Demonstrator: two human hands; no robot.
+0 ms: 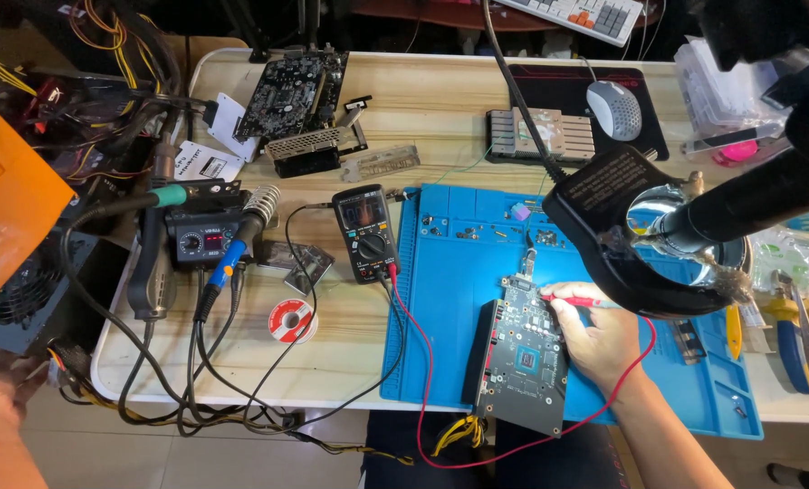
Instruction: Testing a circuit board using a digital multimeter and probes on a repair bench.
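Right hand (599, 340) grips red probe (572, 300) on circuit board (522, 362) overhanging table edge | left hand (1, 398) off-table, grip unclear

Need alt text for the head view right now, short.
The right hand holds a red probe on a circuit board lying on a blue mat. A multimeter sits to its left.

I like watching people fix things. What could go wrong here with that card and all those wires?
The circuit board sticks out over the table edge, so a bump might tip it off. The red wire loops below the edge and could snag. The right hand holds a red probe on tiny parts; a slip might touch the wrong spot.
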